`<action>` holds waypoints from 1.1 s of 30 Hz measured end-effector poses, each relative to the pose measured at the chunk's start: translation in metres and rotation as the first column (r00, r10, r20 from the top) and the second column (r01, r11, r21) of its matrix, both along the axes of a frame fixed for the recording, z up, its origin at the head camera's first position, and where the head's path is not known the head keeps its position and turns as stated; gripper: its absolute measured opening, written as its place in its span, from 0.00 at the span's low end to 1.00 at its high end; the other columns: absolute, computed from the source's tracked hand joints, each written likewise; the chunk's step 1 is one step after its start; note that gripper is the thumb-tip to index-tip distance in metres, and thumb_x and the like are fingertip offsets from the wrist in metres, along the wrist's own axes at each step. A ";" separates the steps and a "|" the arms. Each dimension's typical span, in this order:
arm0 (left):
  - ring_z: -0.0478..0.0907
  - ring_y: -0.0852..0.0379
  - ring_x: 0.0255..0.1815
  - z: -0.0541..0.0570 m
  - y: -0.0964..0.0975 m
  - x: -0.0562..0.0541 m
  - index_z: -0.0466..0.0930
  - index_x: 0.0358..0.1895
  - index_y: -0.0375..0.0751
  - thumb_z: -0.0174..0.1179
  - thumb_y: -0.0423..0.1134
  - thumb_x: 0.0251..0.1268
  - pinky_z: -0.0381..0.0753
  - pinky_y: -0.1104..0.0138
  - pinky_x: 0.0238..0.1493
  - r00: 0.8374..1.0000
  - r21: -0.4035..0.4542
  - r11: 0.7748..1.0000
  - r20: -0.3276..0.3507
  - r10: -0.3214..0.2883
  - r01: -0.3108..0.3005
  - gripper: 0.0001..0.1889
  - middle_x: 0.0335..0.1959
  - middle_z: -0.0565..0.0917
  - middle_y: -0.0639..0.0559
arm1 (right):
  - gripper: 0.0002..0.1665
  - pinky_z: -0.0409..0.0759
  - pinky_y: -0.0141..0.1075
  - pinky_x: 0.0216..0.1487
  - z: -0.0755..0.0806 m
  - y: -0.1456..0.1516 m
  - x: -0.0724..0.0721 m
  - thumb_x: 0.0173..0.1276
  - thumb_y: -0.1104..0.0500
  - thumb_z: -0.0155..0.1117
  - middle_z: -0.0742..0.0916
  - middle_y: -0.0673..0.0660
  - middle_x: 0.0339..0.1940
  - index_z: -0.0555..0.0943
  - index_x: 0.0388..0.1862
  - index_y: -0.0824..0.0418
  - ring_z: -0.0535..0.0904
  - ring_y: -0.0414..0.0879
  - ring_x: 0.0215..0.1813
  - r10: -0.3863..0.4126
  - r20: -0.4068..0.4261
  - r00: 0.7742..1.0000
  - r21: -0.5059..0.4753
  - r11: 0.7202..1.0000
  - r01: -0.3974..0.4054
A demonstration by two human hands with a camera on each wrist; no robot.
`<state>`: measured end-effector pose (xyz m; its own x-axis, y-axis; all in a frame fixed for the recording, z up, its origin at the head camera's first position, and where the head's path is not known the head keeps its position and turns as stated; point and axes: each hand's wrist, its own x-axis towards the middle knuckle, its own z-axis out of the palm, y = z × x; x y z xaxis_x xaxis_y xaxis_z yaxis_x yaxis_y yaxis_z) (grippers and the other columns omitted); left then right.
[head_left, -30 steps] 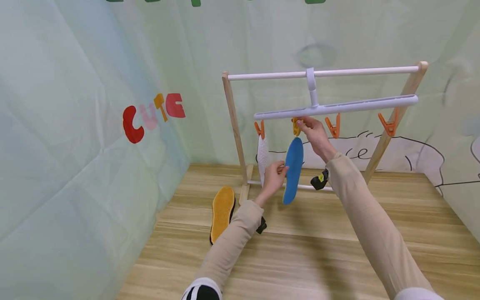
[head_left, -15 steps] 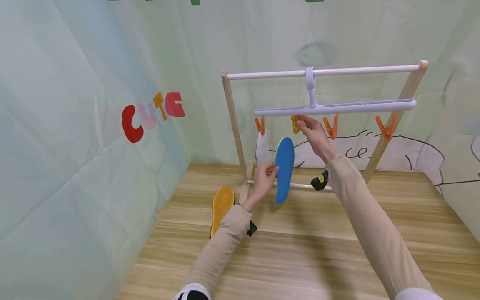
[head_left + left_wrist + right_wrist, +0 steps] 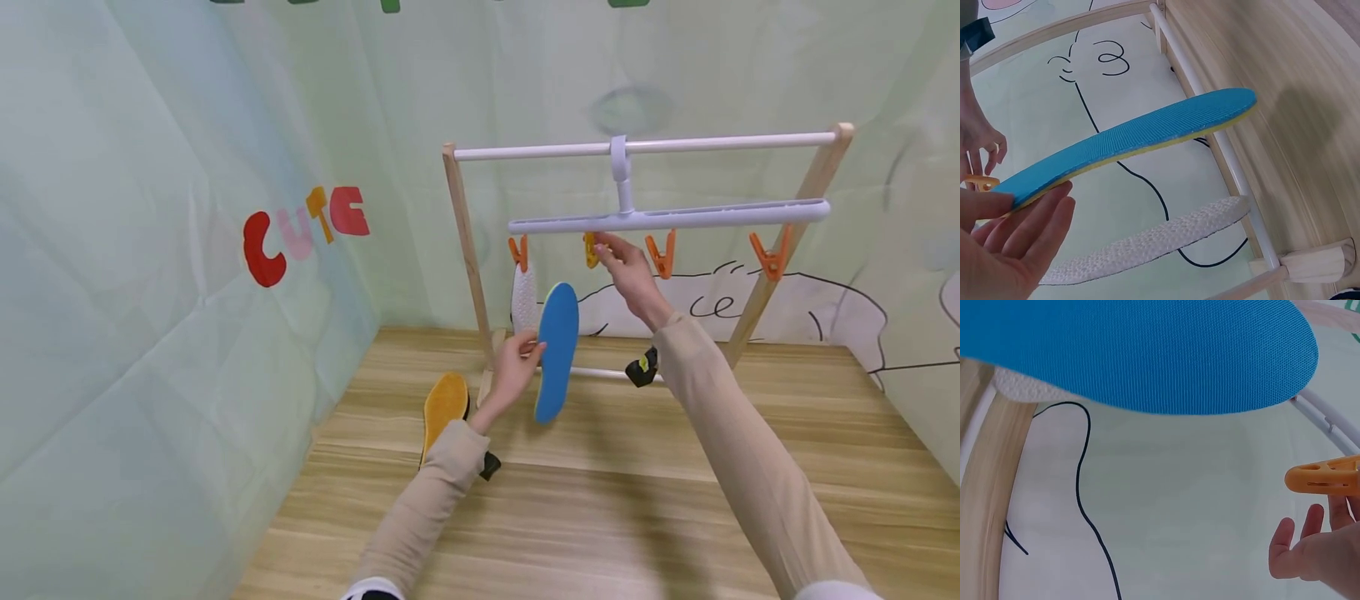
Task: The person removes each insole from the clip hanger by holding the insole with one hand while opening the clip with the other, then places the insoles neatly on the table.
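In the head view my left hand (image 3: 516, 367) pinches a blue insole (image 3: 558, 354) by its left edge and holds it upright in the air. The left wrist view shows the insole (image 3: 1135, 134) between thumb and fingers, its underside yellow. Up at the hanger (image 3: 690, 218), my right hand (image 3: 632, 277) holds a yellow clothespin (image 3: 590, 248) that hangs from the bar. The clothespin's lower end (image 3: 1310, 478) has nothing in it in the right wrist view. The blue insole's top stands below and left of this clothespin, apart from it.
A white textured insole (image 3: 524, 300) hangs in an orange clothespin (image 3: 519, 252) at the left. Two more orange clothespins (image 3: 661, 253) dangle to the right. The hanger hooks on a rack rail (image 3: 727, 145). A mustard insole (image 3: 445, 410) lies on the wooden tabletop (image 3: 600, 517).
My left hand has drawn the blue insole left and a little down, away from the yellow clothespin. The hanger bar shifted slightly, while my right hand stayed at the clothespin.
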<state>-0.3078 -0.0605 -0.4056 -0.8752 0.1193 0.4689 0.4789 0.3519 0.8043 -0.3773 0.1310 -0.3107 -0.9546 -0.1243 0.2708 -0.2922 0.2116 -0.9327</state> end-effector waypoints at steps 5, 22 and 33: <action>0.81 0.41 0.39 0.000 -0.009 0.003 0.76 0.41 0.22 0.54 0.29 0.59 0.82 0.66 0.34 1.000 -0.004 1.000 0.020 0.018 -0.018 0.11 0.37 0.81 0.30 | 0.28 0.63 0.44 0.56 -0.003 -0.002 0.000 0.68 0.51 0.46 0.71 0.61 0.63 0.64 0.64 0.59 0.65 0.50 0.55 -0.037 -0.078 0.996 0.035 0.999 0.040; 0.83 0.56 0.32 -0.077 -0.050 -0.054 0.80 0.42 0.32 0.58 0.41 0.58 0.82 0.68 0.25 0.999 0.077 0.996 -0.039 -0.033 0.036 0.15 0.34 0.85 0.43 | 0.21 0.65 0.41 0.55 -0.012 -0.005 0.002 0.69 0.58 0.46 0.77 0.63 0.57 0.71 0.58 0.66 0.69 0.48 0.54 -0.031 -0.259 0.965 0.070 0.996 0.050; 0.81 0.41 0.27 0.002 -0.050 0.022 0.76 0.39 0.20 0.54 0.28 0.59 0.82 0.61 0.27 0.992 0.060 0.997 0.114 0.049 -0.056 0.11 0.32 0.81 0.27 | 0.19 0.71 0.33 0.50 -0.011 -0.004 0.035 0.70 0.62 0.44 0.77 0.66 0.55 0.72 0.55 0.70 0.71 0.50 0.54 -0.021 -0.275 0.961 0.097 0.994 0.049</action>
